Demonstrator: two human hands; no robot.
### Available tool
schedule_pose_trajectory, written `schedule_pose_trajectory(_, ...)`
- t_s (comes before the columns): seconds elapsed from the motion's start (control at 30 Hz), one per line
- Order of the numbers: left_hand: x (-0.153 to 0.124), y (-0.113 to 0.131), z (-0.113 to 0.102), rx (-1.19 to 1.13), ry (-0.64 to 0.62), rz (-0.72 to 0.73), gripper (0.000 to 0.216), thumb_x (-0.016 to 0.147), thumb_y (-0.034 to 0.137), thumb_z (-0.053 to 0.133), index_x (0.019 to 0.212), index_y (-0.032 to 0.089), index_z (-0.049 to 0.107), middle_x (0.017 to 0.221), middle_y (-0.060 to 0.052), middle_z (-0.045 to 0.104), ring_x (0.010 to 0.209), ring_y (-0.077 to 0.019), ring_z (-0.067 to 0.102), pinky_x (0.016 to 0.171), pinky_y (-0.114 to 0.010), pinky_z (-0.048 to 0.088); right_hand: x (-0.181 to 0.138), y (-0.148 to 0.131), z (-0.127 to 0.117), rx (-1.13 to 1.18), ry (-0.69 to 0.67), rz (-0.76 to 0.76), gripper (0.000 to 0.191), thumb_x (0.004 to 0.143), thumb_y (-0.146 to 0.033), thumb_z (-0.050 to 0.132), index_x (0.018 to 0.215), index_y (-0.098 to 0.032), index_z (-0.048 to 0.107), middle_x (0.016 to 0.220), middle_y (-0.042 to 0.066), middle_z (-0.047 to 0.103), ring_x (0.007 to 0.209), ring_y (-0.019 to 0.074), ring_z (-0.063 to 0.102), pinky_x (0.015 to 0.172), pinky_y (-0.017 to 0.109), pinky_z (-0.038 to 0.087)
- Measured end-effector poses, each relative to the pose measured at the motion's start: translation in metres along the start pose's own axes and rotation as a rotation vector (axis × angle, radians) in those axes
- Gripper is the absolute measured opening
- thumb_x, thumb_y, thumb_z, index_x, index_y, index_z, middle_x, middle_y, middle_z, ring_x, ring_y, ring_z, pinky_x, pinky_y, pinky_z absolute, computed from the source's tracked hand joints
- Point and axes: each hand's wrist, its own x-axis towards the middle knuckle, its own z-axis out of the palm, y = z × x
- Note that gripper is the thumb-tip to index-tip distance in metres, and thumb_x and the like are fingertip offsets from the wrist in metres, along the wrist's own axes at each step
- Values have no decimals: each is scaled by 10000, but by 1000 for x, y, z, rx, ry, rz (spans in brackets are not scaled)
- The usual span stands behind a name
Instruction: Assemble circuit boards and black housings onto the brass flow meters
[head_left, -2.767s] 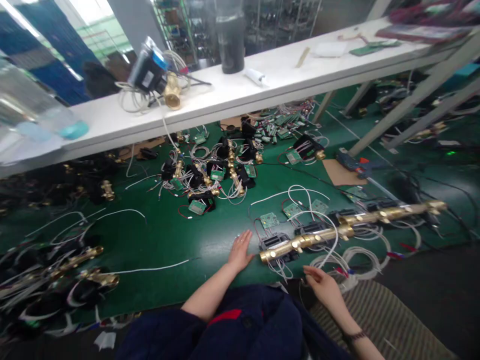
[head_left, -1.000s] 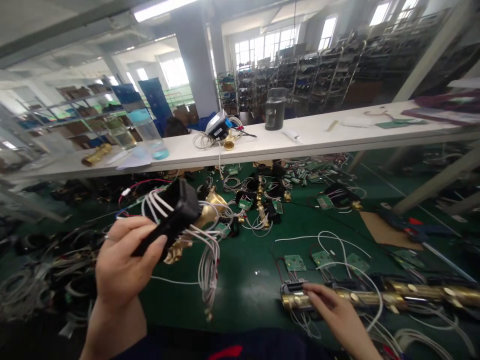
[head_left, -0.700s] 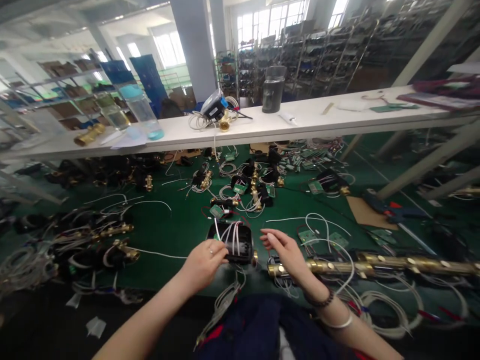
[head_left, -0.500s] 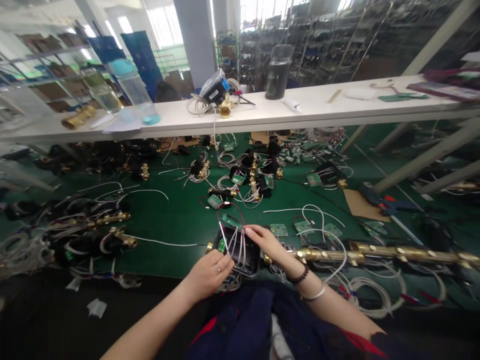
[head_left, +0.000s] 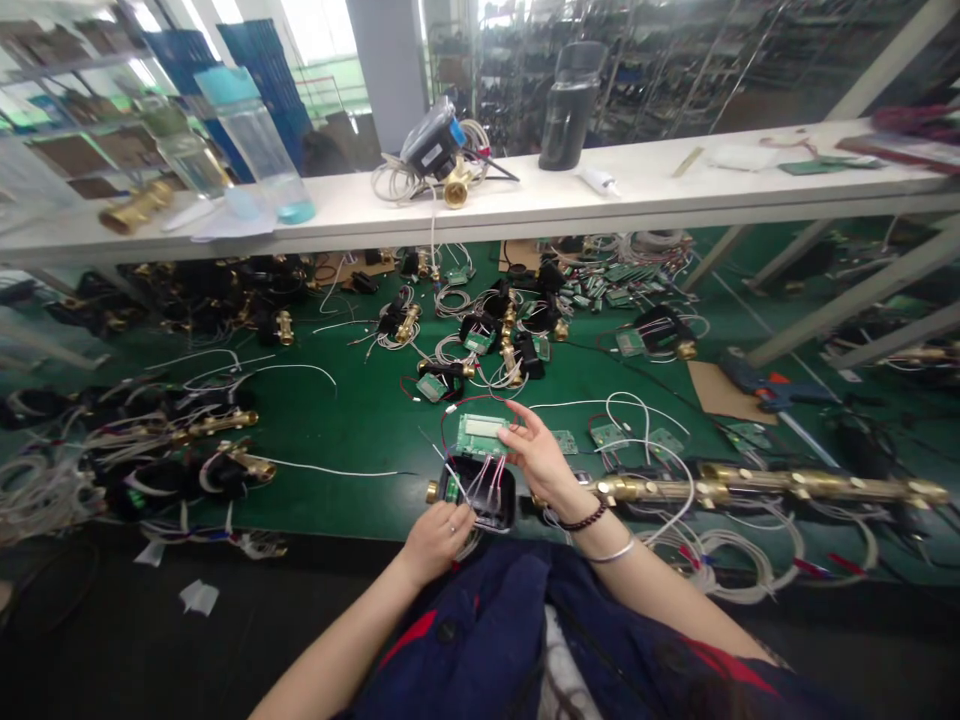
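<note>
A black meter housing (head_left: 480, 492) on a brass fitting rests at the near edge of the green mat, with white and red wires rising out of it. My left hand (head_left: 437, 537) is closed on its near side. My right hand (head_left: 538, 458) pinches a small green circuit board (head_left: 480, 434), lifted just above the housing and still joined to it by the wires. To the right lies a long row of joined brass fittings (head_left: 750, 487).
Many wired black-and-brass units (head_left: 480, 345) and loose boards (head_left: 607, 436) litter the green mat (head_left: 352, 420). More units pile at the left (head_left: 172, 450). A white shelf (head_left: 675, 185) above carries a bottle (head_left: 255, 140), a dark flask (head_left: 570, 95) and a meter (head_left: 439, 150).
My left hand picked up a wired housing from the left and set it down before me. My right hand left the brass row and has lifted the green board out of the housing.
</note>
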Motion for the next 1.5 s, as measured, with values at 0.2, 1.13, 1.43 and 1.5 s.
schedule_pose_trajectory(0.2, -3, 0, 30, -154, -15, -222, 203, 869, 91, 438, 964, 150, 608, 924, -95, 656, 789, -165, 608, 694, -282, 519, -7, 17, -4, 37, -16, 95, 501, 424, -298, 879, 845, -137, 661, 688, 8, 647, 594, 127, 595, 483, 221, 494)
schedule_pose_trajectory(1.13, 97, -52, -141, -1440, -861, -839, 515, 741, 668, 523, 828, 164, 581, 566, 46, 469, 477, -78, 387, 466, -189, 322, -22, 15, -27, 201, -120, 198, 425, 480, -298, 894, 831, -156, 700, 698, 12, 675, 586, 115, 608, 555, 217, 504)
schedule_pose_trajectory(1.43, 74, -109, -181, -696, -569, -672, 454, 814, 604, 452, 749, 224, 691, 667, -7, 669, 582, -150, 584, 527, -232, 455, -22, 15, -43, 238, -71, 191, 381, 529, -279, 871, 835, -167, 675, 720, 1, 662, 611, 119, 604, 569, 221, 496)
schedule_pose_trajectory(1.5, 73, -122, -199, -325, -311, -648, 378, 818, 553, 500, 784, 234, 701, 732, -1, 693, 652, -165, 612, 606, -269, 488, -21, 15, -44, 244, -54, 182, 379, 533, -283, 869, 833, -175, 665, 728, -7, 656, 617, 117, 600, 572, 224, 496)
